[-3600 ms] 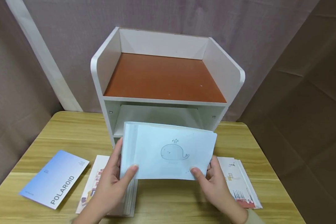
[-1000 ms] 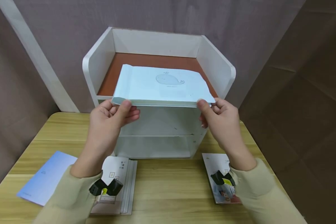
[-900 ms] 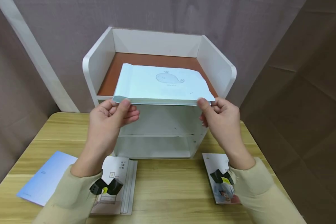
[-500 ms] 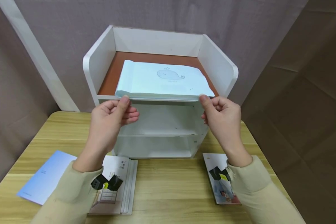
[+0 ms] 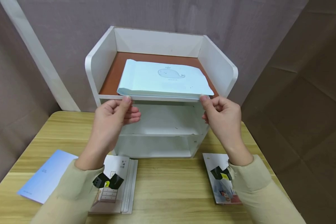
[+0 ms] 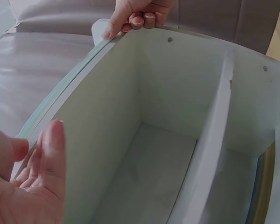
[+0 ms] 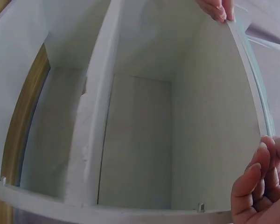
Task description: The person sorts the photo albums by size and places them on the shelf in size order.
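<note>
A pale blue booklet (image 5: pixel 163 79) with a whale drawing lies flat on the brown top tier of a white shelf unit (image 5: pixel 96 62). My left hand (image 5: pixel 130 107) has its thumb on the booklet's near left corner, pinching it against the shelf's front lip, with the fingers curled beneath. My right hand (image 5: pixel 205 107) does the same at the near right corner. In the left wrist view the booklet's teal edge (image 6: pixel 60 93) runs from my left hand (image 6: pixel 32 158) to my right hand (image 6: pixel 130 18). The right wrist view shows my right hand (image 7: pixel 256 182) by that edge (image 7: pixel 259 93).
The shelf unit's two lower compartments (image 5: pixel 162 121) are open towards me. On the wooden table (image 5: pixel 168 186) lie a blue booklet (image 5: pixel 43 177) at left, a stack of booklets (image 5: pixel 123 183) under my left forearm and a picture booklet (image 5: pixel 217 174) at right. Fabric hangs behind.
Both hands lifted the whale booklet from table height onto the top tier and slid it a little further in. It now rests flat there.
</note>
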Demonstrator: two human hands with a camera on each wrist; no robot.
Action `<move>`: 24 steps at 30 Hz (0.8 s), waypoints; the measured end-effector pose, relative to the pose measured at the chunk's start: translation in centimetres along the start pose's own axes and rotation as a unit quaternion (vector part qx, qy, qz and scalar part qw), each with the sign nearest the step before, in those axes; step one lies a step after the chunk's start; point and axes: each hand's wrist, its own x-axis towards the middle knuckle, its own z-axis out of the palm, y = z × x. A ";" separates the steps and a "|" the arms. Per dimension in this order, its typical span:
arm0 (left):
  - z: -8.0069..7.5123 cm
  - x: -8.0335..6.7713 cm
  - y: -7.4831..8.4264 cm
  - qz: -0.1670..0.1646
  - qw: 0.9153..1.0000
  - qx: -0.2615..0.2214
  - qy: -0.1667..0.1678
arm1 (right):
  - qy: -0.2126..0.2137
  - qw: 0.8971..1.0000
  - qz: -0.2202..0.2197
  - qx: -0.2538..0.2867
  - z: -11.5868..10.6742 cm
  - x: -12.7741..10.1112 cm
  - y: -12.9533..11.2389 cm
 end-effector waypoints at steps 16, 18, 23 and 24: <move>-2.2 -5.4 -3.5 -0.003 0.972 0.211 -0.102 | -0.153 0.986 0.069 -0.022 -0.2 -4.3 7.3; -2.8 -6.1 -4.1 -0.004 0.965 0.238 -0.105 | -0.168 0.981 0.092 -0.009 0.7 -5.3 8.0; -4.2 -7.9 -5.6 -0.028 0.944 0.316 -0.092 | -0.203 0.971 0.128 0.001 3.5 -7.9 9.1; -4.5 -8.2 -5.8 -0.036 0.937 0.337 -0.087 | -0.210 0.969 0.133 -0.003 4.1 -8.5 9.3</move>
